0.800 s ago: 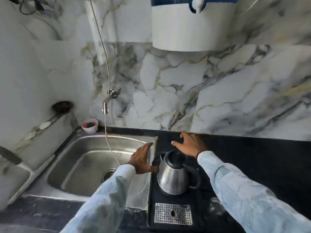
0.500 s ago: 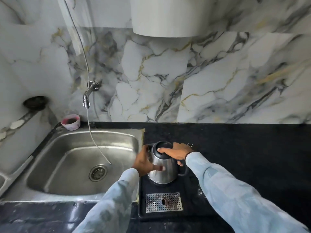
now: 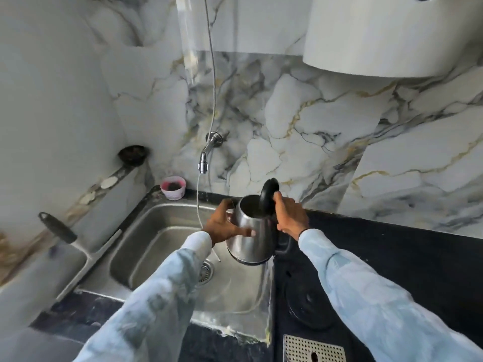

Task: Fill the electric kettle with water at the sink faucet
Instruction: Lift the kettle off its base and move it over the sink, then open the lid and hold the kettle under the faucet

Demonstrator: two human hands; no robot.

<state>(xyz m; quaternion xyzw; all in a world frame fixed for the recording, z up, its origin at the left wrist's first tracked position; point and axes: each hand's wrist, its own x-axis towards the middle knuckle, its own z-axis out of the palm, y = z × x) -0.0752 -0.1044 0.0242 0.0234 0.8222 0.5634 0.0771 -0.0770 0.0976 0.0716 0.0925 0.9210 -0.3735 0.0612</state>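
Note:
A steel electric kettle hangs in the air over the right edge of the steel sink, tilted toward the left. Its black lid stands open and the inside looks dark. My left hand wraps the kettle's body on its left side. My right hand grips the handle behind the raised lid. The chrome wall faucet sits up and to the left of the kettle mouth, apart from it. A thin line, water or a cord, hangs from the spout into the basin.
The kettle's round black base lies on a black tray with a perforated metal drip plate. A small pink cup stands at the sink's back corner. A white appliance hangs above. A black-handled utensil rests at left.
Both hands closed on the kettle and lifted it off its base. It has moved left toward the sink, and its lid has flipped open.

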